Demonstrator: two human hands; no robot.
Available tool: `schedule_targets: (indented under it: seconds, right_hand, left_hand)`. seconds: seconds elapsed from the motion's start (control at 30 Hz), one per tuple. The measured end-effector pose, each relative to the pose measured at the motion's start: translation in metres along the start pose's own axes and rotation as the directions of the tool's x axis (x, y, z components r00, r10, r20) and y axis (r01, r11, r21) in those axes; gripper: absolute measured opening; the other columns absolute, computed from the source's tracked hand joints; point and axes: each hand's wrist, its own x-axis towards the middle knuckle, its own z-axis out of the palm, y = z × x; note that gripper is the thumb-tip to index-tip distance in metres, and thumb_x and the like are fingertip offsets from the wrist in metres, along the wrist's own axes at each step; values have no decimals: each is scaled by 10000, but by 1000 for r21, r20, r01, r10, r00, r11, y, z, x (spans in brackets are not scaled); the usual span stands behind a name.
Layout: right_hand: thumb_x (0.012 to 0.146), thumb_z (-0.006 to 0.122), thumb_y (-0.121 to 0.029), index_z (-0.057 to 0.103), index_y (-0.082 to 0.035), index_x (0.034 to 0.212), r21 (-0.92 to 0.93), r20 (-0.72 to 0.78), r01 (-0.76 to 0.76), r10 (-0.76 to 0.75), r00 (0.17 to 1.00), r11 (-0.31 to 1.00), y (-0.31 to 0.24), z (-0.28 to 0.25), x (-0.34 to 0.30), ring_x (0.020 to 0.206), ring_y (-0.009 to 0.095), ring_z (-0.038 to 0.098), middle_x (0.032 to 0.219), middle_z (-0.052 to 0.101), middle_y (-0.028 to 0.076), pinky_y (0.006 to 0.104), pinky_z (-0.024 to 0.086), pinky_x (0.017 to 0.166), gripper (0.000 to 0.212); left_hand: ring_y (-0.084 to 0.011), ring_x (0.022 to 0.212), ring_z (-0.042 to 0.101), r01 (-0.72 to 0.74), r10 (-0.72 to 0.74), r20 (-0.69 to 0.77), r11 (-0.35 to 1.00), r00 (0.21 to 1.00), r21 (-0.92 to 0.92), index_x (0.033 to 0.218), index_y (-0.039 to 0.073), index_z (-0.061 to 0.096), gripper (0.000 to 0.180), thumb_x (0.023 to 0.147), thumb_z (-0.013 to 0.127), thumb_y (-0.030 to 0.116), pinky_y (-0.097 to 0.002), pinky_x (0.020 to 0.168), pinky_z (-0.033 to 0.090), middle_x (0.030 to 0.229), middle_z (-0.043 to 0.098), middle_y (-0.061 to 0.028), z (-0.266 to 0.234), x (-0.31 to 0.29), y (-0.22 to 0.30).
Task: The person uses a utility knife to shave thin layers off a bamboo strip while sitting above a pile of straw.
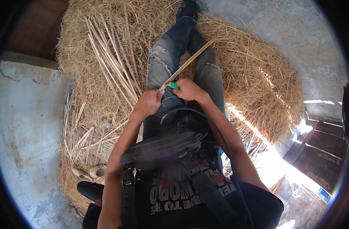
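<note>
My left hand (pixel 148 103) is closed around the near end of a long, flat wooden strip (pixel 191 59), which looks like split bamboo. From there the strip slants up and right across my jeans (pixel 173 45), its far end over the straw. Close beside it, my right hand (pixel 190 91) is closed on a small bright green thing (pixel 172 85), perhaps a handle, lying against the strip's near end. Whether a blade belongs to it is hidden by my fingers. Both hands are over my lap, a short gap apart.
A bundle of similar strips (pixel 112 61) lies on the straw (pixel 254 68) to my left. Shorter pieces (pixel 77 131) are scattered nearer. Two pale hollow things (pixel 98 171) and a black shoe (pixel 89 190) are lower left. Concrete walls (pixel 27 122) flank the straw.
</note>
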Motion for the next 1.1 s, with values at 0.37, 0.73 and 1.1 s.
schedule_targets:
  seconds: [0.37, 0.73, 1.1]
  right_hand:
    - [893, 782, -330, 752, -16, 932, 395, -320, -2, 139, 937, 919, -37, -5, -13, 615, 200, 612, 672, 623, 171, 400, 470, 609, 319]
    - [895, 786, -242, 761, -22, 889, 387, -396, 117, 50, 917, 914, -29, 17, -3, 598, 288, 636, 687, 661, 179, 393, 483, 606, 222]
    - [946, 723, -186, 714, -1, 945, 809, -176, -100, 401, 899, 579, -56, 1, -17, 777, 144, 632, 814, 698, 82, 326, 500, 745, 185]
  left_hand:
    - [-509, 780, 678, 154, -133, -105, 962, 986, 224, 933, -8, 642, 403, 1056, 528, 359, -589, 728, 544, 779, 681, -295, 0, -14, 27]
    - [-502, 804, 703, 172, -167, -44, 948, 985, 267, 1008, -8, 625, 348, 1058, 511, 317, -574, 737, 569, 810, 700, -295, 0, -11, 32]
    - [-520, 898, 662, 158, -149, 93, 983, 984, -93, 916, -54, 715, 454, 1046, 531, 340, -537, 840, 522, 883, 677, -331, -19, 2, 8]
